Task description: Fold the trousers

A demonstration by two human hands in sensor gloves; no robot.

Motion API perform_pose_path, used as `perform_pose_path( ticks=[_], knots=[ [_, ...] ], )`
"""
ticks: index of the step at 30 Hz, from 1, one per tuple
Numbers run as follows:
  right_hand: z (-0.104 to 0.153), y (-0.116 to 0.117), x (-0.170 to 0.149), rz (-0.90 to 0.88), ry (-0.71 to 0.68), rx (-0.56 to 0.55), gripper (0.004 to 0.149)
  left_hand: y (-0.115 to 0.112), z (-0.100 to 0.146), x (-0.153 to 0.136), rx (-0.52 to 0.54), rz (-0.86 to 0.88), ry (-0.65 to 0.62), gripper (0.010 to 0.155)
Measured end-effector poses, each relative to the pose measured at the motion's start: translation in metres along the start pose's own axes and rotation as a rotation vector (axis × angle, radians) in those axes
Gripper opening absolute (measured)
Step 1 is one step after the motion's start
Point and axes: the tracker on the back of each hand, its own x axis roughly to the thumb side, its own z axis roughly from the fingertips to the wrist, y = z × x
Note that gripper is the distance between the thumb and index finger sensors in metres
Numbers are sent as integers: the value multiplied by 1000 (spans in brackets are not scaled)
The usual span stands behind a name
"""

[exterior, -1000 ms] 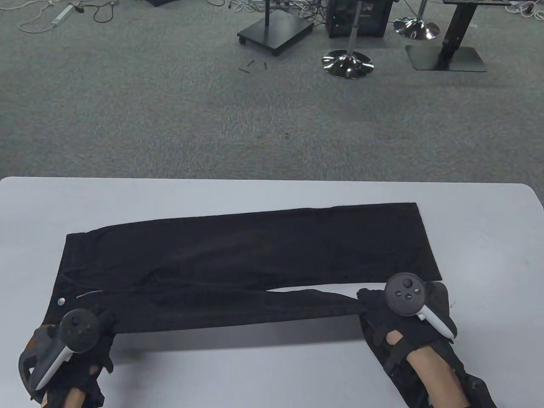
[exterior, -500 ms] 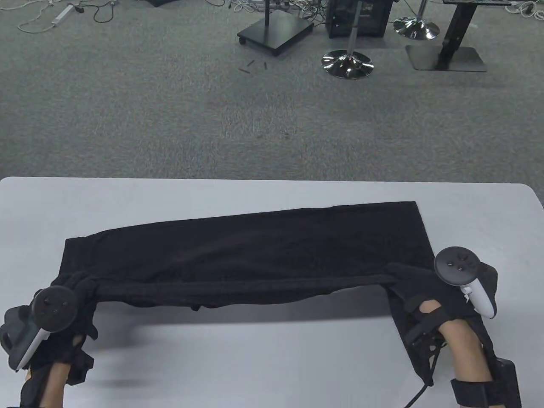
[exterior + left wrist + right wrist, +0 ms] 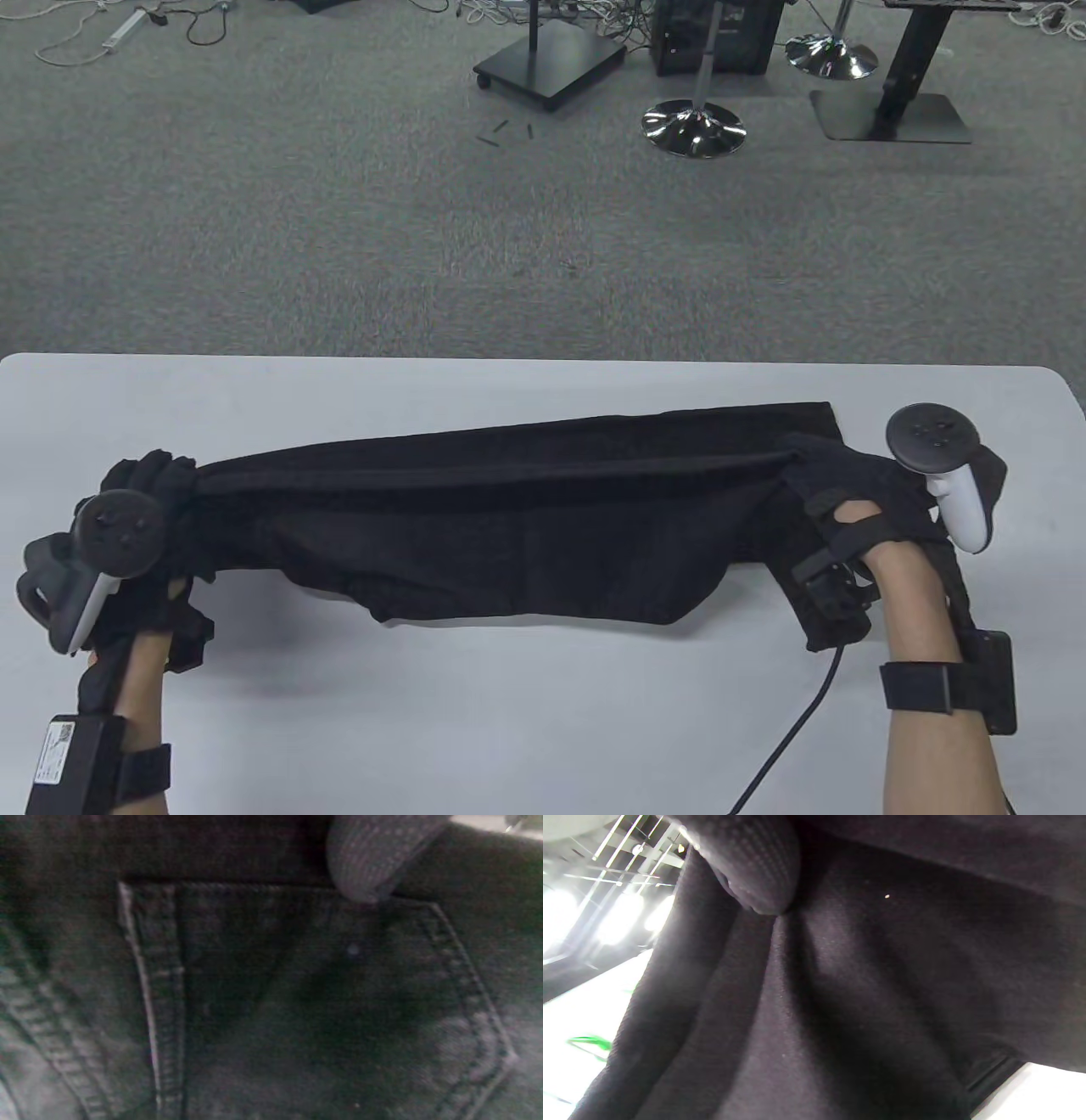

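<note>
Black trousers (image 3: 526, 526) lie across the white table (image 3: 509, 722), waist at the left, leg ends at the right. My left hand (image 3: 161, 488) grips the near edge of the waist and holds it raised over the far side. My right hand (image 3: 836, 475) grips the near leg's end, lifted over the far leg. The cloth is stretched taut between both hands, and a fold hangs down toward me. The left wrist view shows a back pocket (image 3: 331, 1005) and a gloved fingertip (image 3: 365, 861) on the cloth. The right wrist view shows dark cloth (image 3: 861, 984) under a gloved finger (image 3: 755, 866).
The table's far edge (image 3: 526, 360) lies beyond the trousers. A black cable (image 3: 797, 722) runs from my right wrist across the near table. On the carpet beyond stand stool bases (image 3: 693, 127) and a stand base (image 3: 550, 64).
Both hands have lifted the near edge of the trousers and carried it away from me, over the far leg. The near leg has left the table and now hangs as a fold.
</note>
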Motion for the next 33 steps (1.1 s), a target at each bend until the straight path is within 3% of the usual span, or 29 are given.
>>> perform_pose_path(
  ticks=[6, 11, 15, 22, 29, 33],
  knots=[
    [-24, 59, -32, 39, 43, -63, 44, -65, -10, 6, -142, -64, 17, 49],
    [-42, 103, -52, 76, 92, -13, 47, -116, -14, 1, -295, -143, 41, 52],
    [-49, 128, -70, 114, 132, 35, 48, -141, -16, -5, -378, -219, 58, 54],
    [-55, 151, -86, 228, 184, 137, 49, -152, -22, -1, -463, -298, 70, 54],
    [-38, 144, -81, 325, 158, 121, 50, -150, -17, -8, -481, -266, 50, 54],
    [-14, 133, -84, 402, 102, 191, 50, -142, -7, -20, -491, -240, 0, 54]
  ],
)
